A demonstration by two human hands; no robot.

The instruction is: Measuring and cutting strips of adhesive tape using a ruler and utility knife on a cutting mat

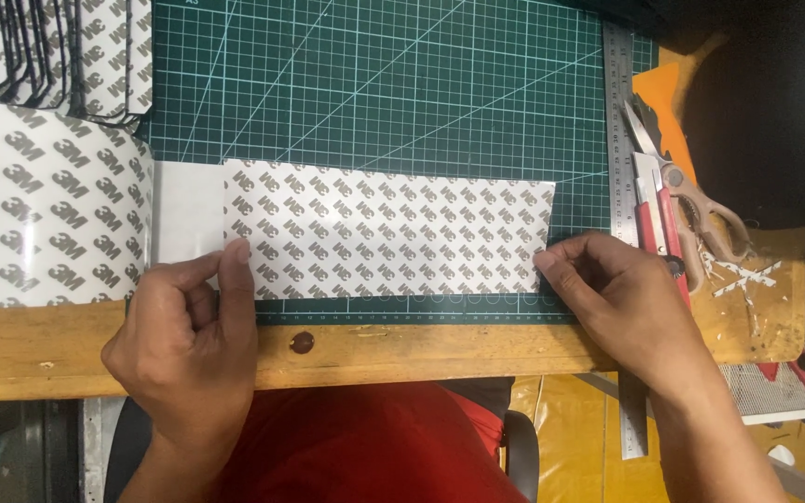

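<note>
One sheet [388, 240] lay on the mat [402, 84], long axis left-right. Left hand [186, 340] pinched its left end, right hand [621, 298] its right edge. W/ 1 ruler [619, 130], 1 scissors [691, 200] right of mat.

– What lies around the green cutting mat [393, 84]?
– A steel ruler [619, 140] along its right edge; beyond that, a red utility knife [654, 214] and scissors [701, 205]. Cut sheet pieces [48, 56] are stacked at the mat's upper left.

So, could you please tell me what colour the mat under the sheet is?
The cutting mat is dark green with pale grid lines, seen in the head view.
</note>
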